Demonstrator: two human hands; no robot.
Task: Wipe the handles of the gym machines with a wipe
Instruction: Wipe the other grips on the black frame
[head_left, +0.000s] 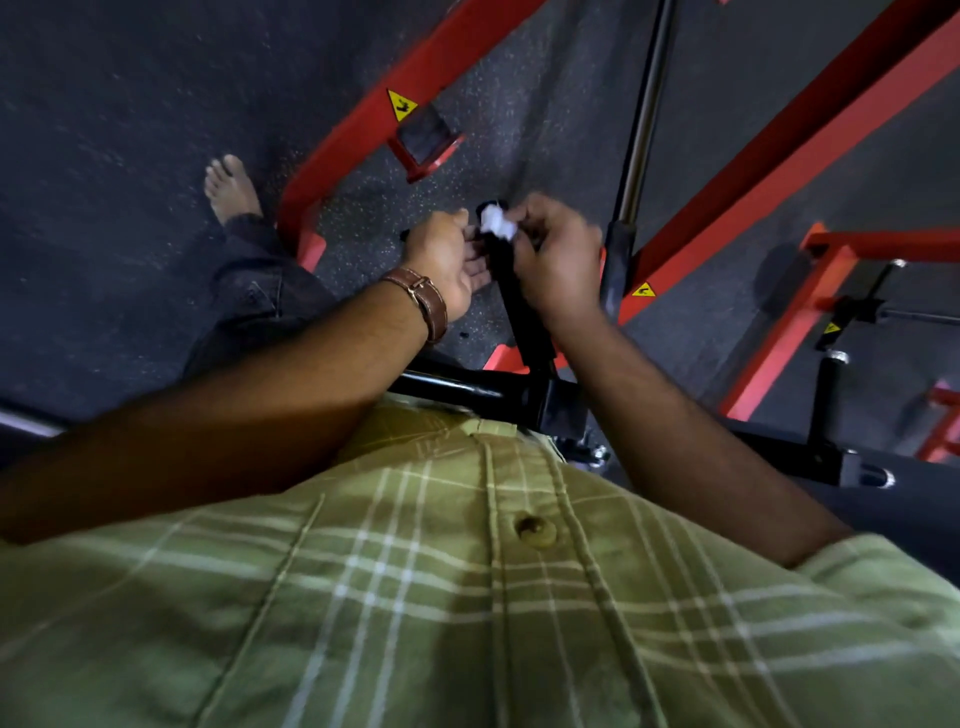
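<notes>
Right hand pinches a crumpled white wipe against the top end of a black handle. Fingers curl round wipe and bar together; hand is slightly blurred, so exact finger placement on the bar is unclear.

Left hand sits just beside the grip on the opposite side of the handle, palm turned toward the bar, fingers relaxed and roughly straight. Fingertips touch or nearly touch the handle just below the wipe; cannot tell which. It holds nothing. Brown leather strap on that wrist.

Handle runs from the grip down toward the person, tilted, and joins a black crossbar below the hands, close to the torso. Wipe is at the far, upper end of the handle, between the two hands.

Beyond the grip: red frame with a yellow warning sticker. Right of the grip, a dark steel rod rises past a second red beam. Left of the grip, a bare foot on dark speckled floor. Nearest the camera, a green plaid shirt.
</notes>
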